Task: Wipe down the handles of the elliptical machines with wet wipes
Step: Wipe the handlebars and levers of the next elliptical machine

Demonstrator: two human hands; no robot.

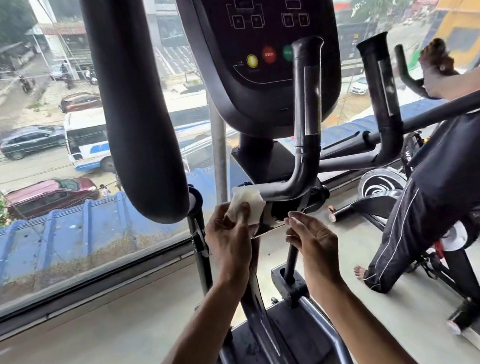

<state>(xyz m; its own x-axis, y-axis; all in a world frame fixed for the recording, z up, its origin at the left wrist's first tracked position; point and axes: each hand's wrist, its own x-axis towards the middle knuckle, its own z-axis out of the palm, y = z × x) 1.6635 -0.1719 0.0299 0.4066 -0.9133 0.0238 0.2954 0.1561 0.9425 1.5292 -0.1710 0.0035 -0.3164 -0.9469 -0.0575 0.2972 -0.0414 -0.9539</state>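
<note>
The console (262,44) sits centre, before the window (34,145). The padded handle (137,103) hangs left of it, the bent handle (306,108) right. An exercise bike (382,185) stands further right.

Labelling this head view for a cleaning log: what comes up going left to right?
Thick padded handle → left hand holding wet wipe → right hand → upright black grip → neighbouring rider's hand.

"stop" on the red button (269,55), "resistance" near the top of the console (253,96)
</note>
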